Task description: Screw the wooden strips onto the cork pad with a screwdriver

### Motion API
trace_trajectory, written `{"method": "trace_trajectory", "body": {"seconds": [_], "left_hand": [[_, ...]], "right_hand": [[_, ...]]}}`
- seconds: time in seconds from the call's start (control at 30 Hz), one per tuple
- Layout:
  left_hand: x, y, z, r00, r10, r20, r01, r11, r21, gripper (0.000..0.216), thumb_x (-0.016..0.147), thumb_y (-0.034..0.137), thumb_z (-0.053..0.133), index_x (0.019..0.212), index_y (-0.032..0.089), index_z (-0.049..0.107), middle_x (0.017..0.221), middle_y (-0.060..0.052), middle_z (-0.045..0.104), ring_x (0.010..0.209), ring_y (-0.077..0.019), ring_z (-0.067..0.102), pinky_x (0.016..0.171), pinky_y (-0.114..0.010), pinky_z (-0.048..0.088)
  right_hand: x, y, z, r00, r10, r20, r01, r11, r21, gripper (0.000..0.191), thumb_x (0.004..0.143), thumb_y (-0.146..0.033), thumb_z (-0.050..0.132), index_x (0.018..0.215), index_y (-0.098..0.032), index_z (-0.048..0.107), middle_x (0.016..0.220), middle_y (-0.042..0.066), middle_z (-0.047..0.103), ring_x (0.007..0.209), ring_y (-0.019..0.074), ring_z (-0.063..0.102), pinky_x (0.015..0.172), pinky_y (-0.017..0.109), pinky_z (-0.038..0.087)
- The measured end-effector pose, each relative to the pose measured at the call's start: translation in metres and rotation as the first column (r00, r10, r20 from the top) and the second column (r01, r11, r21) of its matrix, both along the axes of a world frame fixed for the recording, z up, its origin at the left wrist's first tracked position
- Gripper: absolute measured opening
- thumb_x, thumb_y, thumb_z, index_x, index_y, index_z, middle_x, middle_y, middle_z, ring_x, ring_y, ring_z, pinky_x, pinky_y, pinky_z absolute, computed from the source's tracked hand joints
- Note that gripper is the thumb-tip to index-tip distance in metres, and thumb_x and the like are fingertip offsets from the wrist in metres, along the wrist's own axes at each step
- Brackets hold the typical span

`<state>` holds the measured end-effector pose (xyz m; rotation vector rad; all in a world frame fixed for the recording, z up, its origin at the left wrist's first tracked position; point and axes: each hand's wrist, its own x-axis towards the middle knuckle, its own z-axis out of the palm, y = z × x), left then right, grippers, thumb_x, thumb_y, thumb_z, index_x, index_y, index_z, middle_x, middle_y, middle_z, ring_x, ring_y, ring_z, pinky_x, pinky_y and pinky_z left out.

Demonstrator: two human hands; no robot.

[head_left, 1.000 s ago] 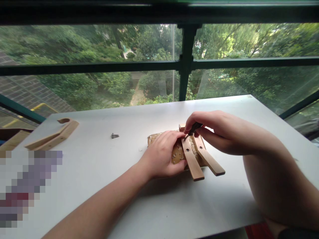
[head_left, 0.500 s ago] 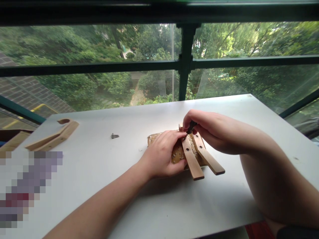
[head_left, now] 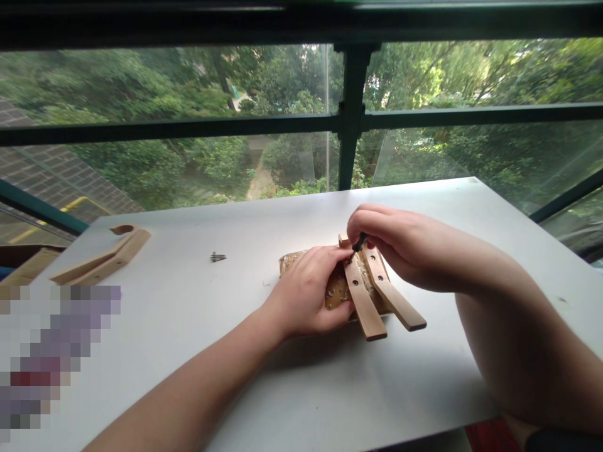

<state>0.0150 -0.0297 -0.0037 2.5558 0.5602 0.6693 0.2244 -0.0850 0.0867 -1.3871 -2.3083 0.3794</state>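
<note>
A woven panel [head_left: 335, 290] lies in the middle of the white table [head_left: 235, 351] with two wooden slats [head_left: 372, 301] across it. My left hand [head_left: 306, 292] presses down on the panel, fingers curled over its left part and touching the nearer slat. My right hand [head_left: 391, 242] is closed on a small dark tool [head_left: 358, 242], its tip at the top end of the nearer slat. Most of the tool is hidden inside my fingers.
A curved wooden piece [head_left: 101, 256] with a round cut-out lies at the table's far left. A few small dark screws [head_left: 217, 257] lie left of the panel. A glass window wall with dark frames stands right behind the table's far edge.
My right hand has turned slightly on the tool, which now stands more upright and shows less. The left hand, panel and slats have stayed in place.
</note>
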Motion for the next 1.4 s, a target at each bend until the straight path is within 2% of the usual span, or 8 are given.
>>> {"method": "trace_trajectory", "body": {"seconds": [0.33, 0.47, 0.67, 0.77, 0.93, 1.07, 1.2, 1.4], "left_hand": [[0.000, 0.000, 0.000, 0.999, 0.008, -0.034, -0.008, 1.000, 0.002, 0.066, 0.073, 0.035, 0.067, 0.134, 0.021, 0.045, 0.137, -0.008, 0.054, 0.125, -0.0279, 0.051, 0.109, -0.043, 0.041], [0.001, 0.000, 0.000, 0.999, 0.001, -0.039, -0.001, 1.000, 0.007, 0.065, 0.074, 0.035, 0.066, 0.133, 0.020, 0.045, 0.135, -0.009, 0.055, 0.123, -0.0283, 0.052, 0.107, -0.044, 0.042], [0.000, 0.000, 0.001, 1.000, -0.002, -0.029, 0.002, 1.000, 0.001, 0.062, 0.072, 0.031, 0.067, 0.131, 0.022, 0.048, 0.134, -0.010, 0.056, 0.122, -0.0302, 0.053, 0.107, -0.046, 0.043], [0.000, 0.000, 0.001, 1.000, -0.007, -0.014, 0.007, 1.000, -0.002, 0.066, 0.072, 0.031, 0.067, 0.134, 0.022, 0.047, 0.136, -0.011, 0.055, 0.124, -0.0311, 0.052, 0.108, -0.048, 0.042], [0.001, 0.000, 0.001, 1.000, -0.001, -0.020, 0.000, 1.000, -0.010, 0.071, 0.072, 0.032, 0.066, 0.138, 0.021, 0.043, 0.140, -0.010, 0.052, 0.128, -0.0300, 0.050, 0.113, -0.046, 0.039], [0.001, 0.000, 0.001, 0.999, 0.002, -0.032, -0.002, 1.000, -0.010, 0.063, 0.073, 0.034, 0.066, 0.132, 0.020, 0.048, 0.140, -0.011, 0.053, 0.128, -0.0301, 0.050, 0.112, -0.046, 0.040], [0.000, 0.000, 0.001, 0.999, -0.006, -0.035, 0.006, 1.000, 0.000, 0.064, 0.074, 0.035, 0.066, 0.133, 0.020, 0.047, 0.139, -0.011, 0.053, 0.127, -0.0305, 0.050, 0.111, -0.048, 0.040], [0.000, 0.001, 0.002, 1.000, -0.008, -0.025, 0.008, 1.000, -0.003, 0.066, 0.073, 0.034, 0.067, 0.134, 0.022, 0.046, 0.139, -0.011, 0.053, 0.127, -0.0314, 0.051, 0.111, -0.049, 0.040]], "right_hand": [[-0.001, 0.001, -0.001, 0.997, -0.067, 0.036, 0.065, 0.996, 0.066, 0.021, 0.092, -0.016, 0.048, 0.110, -0.024, 0.056, 0.097, 0.000, 0.067, 0.080, 0.0135, 0.058, 0.068, 0.025, 0.041], [0.000, 0.004, -0.001, 0.986, -0.149, 0.077, 0.138, 0.982, 0.129, 0.010, 0.088, -0.030, 0.061, 0.093, -0.022, 0.057, 0.074, -0.002, 0.062, 0.063, 0.0118, 0.049, 0.058, 0.025, 0.033], [-0.007, 0.006, -0.005, 0.961, -0.260, 0.091, 0.239, 0.951, 0.197, 0.034, 0.086, -0.044, 0.061, 0.071, -0.021, 0.040, 0.056, -0.004, 0.046, 0.052, 0.0105, 0.030, 0.052, 0.028, 0.022], [-0.007, 0.009, -0.007, 0.941, -0.323, 0.101, 0.297, 0.931, 0.214, 0.037, 0.089, -0.046, 0.055, 0.065, -0.020, 0.044, 0.054, -0.002, 0.042, 0.052, 0.0114, 0.031, 0.053, 0.029, 0.022], [-0.005, 0.014, -0.012, 0.990, -0.133, -0.047, 0.140, 0.966, 0.217, 0.010, 0.090, -0.021, 0.052, 0.093, -0.018, 0.061, 0.090, 0.004, 0.065, 0.075, 0.0139, 0.054, 0.068, 0.026, 0.037], [-0.005, 0.011, -0.009, 0.996, 0.053, -0.070, -0.046, 0.994, 0.094, 0.008, 0.090, -0.020, 0.050, 0.095, -0.019, 0.056, 0.083, 0.001, 0.063, 0.069, 0.0123, 0.052, 0.064, 0.025, 0.038], [-0.004, 0.003, -0.004, 0.997, 0.049, -0.060, -0.050, 0.999, -0.014, 0.019, 0.085, -0.012, 0.047, 0.102, -0.019, 0.052, 0.091, 0.003, 0.064, 0.075, 0.0147, 0.055, 0.066, 0.026, 0.041], [0.000, -0.001, -0.001, 0.996, -0.093, 0.014, 0.093, 0.995, -0.020, 0.025, 0.095, -0.021, 0.043, 0.116, -0.022, 0.056, 0.098, 0.005, 0.071, 0.079, 0.0176, 0.063, 0.069, 0.029, 0.042]]}}
